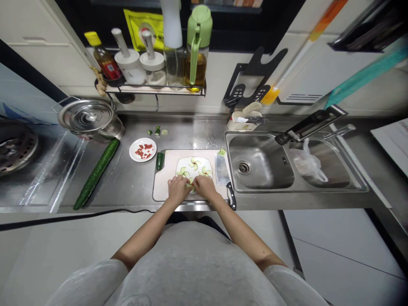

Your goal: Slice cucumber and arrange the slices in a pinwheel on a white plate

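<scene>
A white square plate (204, 162) lies on a pale cutting board (162, 187), with thin cucumber slices (193, 163) set out on it in fan shapes. My left hand (177, 188) and my right hand (204, 187) meet at the plate's near edge, fingers pinched together on cucumber slices (190, 185) there. A cleaver (222, 170) with a black handle lies along the board's right side. A short cucumber stub (160, 161) rests at the board's far left corner.
A whole cucumber (96, 173) lies on the steel counter at left, near a small dish of red bits (143, 150) and a lidded pot (87, 118). A double sink (287, 163) sits right of the board. Bottles stand on a wall rack (156, 87).
</scene>
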Motion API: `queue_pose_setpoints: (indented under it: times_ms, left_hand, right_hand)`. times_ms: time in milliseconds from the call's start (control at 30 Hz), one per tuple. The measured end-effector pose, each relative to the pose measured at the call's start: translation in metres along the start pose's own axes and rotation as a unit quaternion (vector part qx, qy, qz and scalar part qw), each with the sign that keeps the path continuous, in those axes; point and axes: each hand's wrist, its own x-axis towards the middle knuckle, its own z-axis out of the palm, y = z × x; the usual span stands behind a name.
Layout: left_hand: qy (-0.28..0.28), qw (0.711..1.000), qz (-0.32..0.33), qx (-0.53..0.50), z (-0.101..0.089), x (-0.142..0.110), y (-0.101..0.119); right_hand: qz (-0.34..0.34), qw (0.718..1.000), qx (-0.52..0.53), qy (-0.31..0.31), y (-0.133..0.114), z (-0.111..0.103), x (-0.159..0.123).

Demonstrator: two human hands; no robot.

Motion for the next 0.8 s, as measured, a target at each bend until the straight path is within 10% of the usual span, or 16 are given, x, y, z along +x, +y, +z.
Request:
queue_pose_setpoints:
  times_ms: [800]
  left_hand:
    - [-0.015,1.000,-0.012,-0.007,0.0000,0.0027,0.0037]
  right_hand:
    - [-0.018,1.000,0.017,0.002,0.0051,-0.0006,0.0039]
